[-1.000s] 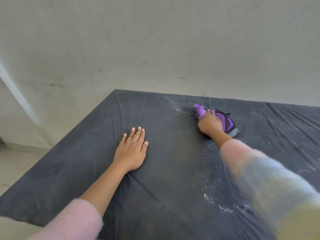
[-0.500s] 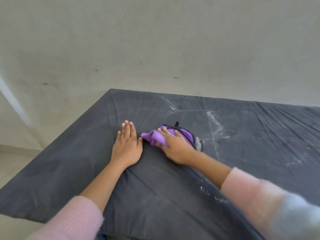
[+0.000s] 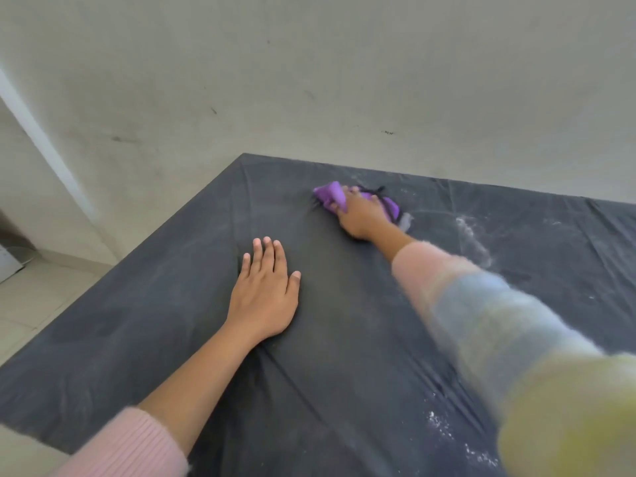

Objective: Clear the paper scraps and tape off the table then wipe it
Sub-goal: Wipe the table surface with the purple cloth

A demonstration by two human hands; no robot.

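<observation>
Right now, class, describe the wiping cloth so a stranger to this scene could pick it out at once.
Start at the dark covered table against the pale wall. Toward its far edge, the right hand holds the purple cloth. Nothing else on the table is purple.

Bare room: plain wall (image 3: 309, 80), tiled floor (image 3: 41, 297).

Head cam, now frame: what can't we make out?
Head view: the right hand grips the crumpled purple cloth, covering most of it.
The pastel striped right sleeve is motion-blurred.
The dark-grey-covered table is cut off at right and bottom frame edges; scraps or tape there go unseen.
White specks are too small to tell powder from paper.
The flat left hand hides the cover beneath it.
</observation>
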